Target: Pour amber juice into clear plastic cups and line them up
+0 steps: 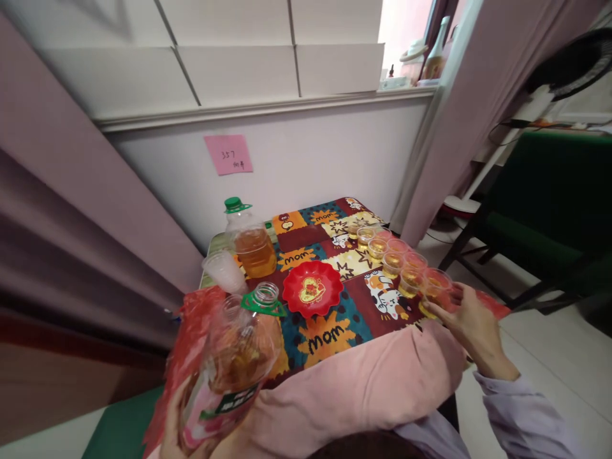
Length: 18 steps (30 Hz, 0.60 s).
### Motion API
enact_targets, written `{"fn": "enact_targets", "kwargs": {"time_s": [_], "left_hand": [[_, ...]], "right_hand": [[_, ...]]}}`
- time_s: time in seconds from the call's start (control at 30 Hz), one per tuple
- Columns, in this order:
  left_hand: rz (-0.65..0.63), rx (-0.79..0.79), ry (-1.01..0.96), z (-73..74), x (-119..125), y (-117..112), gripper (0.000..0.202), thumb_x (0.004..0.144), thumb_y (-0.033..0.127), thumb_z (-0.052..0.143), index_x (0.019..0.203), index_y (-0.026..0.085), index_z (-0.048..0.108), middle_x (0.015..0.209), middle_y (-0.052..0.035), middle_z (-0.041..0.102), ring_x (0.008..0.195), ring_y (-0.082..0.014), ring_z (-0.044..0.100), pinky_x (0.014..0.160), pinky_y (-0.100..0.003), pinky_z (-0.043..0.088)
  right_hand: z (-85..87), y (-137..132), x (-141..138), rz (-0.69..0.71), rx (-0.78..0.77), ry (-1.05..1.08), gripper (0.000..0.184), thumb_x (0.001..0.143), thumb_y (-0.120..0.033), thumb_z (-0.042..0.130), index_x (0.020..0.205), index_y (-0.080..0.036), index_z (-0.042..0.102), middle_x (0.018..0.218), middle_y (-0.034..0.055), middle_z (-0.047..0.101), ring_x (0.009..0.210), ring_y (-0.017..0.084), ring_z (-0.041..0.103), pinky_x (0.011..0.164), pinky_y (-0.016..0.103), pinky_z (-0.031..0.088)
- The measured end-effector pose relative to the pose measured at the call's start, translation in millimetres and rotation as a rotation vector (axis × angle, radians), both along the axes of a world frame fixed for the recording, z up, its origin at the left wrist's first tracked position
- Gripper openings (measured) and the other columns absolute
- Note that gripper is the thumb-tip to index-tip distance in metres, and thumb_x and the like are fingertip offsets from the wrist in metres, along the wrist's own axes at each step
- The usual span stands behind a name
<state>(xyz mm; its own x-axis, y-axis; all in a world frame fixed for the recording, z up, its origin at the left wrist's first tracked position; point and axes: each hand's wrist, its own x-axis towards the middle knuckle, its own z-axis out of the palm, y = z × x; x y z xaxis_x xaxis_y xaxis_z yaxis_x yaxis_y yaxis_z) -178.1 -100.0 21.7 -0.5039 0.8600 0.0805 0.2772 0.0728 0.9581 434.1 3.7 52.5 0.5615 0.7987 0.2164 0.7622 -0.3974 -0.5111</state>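
Observation:
My left hand is wrapped round a large clear plastic bottle of amber drink, at the lower left. The bottle leans to the right, and its neck is uncapped with a green ring handle. At the table's right edge, my right hand has thumb and fingers round a clear plastic cup at the near end of the rows. Several other small cups with pale yellow drink stand in rows behind it. A second bottle with a green cap stands at the back left.
A stack of clear cups leans beside the capped bottle. The red scalloped dish sits mid-table on a patterned cloth. Red plastic film hangs over the left edge. Pink fabric lies along the front; a green chair stands right.

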Motion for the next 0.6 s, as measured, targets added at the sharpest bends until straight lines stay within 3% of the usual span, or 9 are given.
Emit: {"fn": "enact_targets", "kwargs": {"time_s": [0.13, 0.27, 0.4, 0.5, 0.6], "left_hand": [[0.017, 0.024, -0.059, -8.1, -1.6, -5.4, 0.124, 0.051, 0.072, 0.101, 0.158, 0.029, 0.057, 0.171, -0.0177, 0.058, 0.163, -0.0552, 0.046, 0.136, -0.067, 0.035], [0.03, 0.035, -0.121, -13.8, -1.5, -11.2, 0.126, 0.044, 0.073, 0.103, 0.155, 0.03, 0.061, 0.165, -0.0164, 0.065, 0.159, -0.0561, 0.051, 0.133, -0.066, 0.042], [0.008, 0.035, -0.139, -14.3, 0.0, -15.1, 0.128, 0.044, 0.075, 0.104, 0.156, 0.03, 0.061, 0.163, -0.0179, 0.067, 0.155, -0.054, 0.057, 0.132, -0.067, 0.043], [0.004, 0.029, -0.143, -13.5, 0.2, -16.7, 0.135, 0.04, 0.08, 0.103, 0.157, 0.029, 0.06, 0.161, -0.0195, 0.068, 0.154, -0.0547, 0.059, 0.131, -0.068, 0.044], [0.012, 0.002, -0.123, -12.2, -1.1, -18.6, 0.138, 0.039, 0.086, 0.1, 0.158, 0.028, 0.061, 0.16, -0.0201, 0.069, 0.157, -0.0553, 0.055, 0.132, -0.069, 0.042]], "right_hand": [[7.1, -18.1, -5.3, 0.023, 0.005, -0.189, 0.099, 0.092, -0.092, 0.059, 0.153, -0.015, 0.066, 0.133, 0.0302, 0.081, 0.11, 0.05, 0.081, 0.074, 0.054, 0.057], [30.4, -19.9, -36.4, 0.037, 0.187, -0.313, 0.091, 0.1, -0.094, 0.047, 0.15, -0.022, 0.072, 0.137, 0.0244, 0.081, 0.109, 0.048, 0.081, 0.067, 0.051, 0.055], [41.9, 7.5, -99.5, 0.355, 0.337, -0.216, 0.077, 0.105, -0.088, 0.048, 0.135, -0.024, 0.077, 0.121, 0.0158, 0.087, 0.094, 0.036, 0.084, 0.068, 0.042, 0.061], [27.5, 13.3, -158.4, 0.621, 0.423, -0.156, 0.055, 0.112, -0.072, 0.055, 0.128, -0.023, 0.076, 0.114, 0.0119, 0.088, 0.092, 0.028, 0.086, 0.075, 0.035, 0.066], [-2.3, -10.9, -207.0, 0.872, 0.377, -0.013, 0.034, 0.117, -0.054, 0.055, 0.116, -0.025, 0.073, 0.089, 0.0036, 0.084, 0.069, 0.018, 0.082, 0.063, 0.025, 0.063]]}}
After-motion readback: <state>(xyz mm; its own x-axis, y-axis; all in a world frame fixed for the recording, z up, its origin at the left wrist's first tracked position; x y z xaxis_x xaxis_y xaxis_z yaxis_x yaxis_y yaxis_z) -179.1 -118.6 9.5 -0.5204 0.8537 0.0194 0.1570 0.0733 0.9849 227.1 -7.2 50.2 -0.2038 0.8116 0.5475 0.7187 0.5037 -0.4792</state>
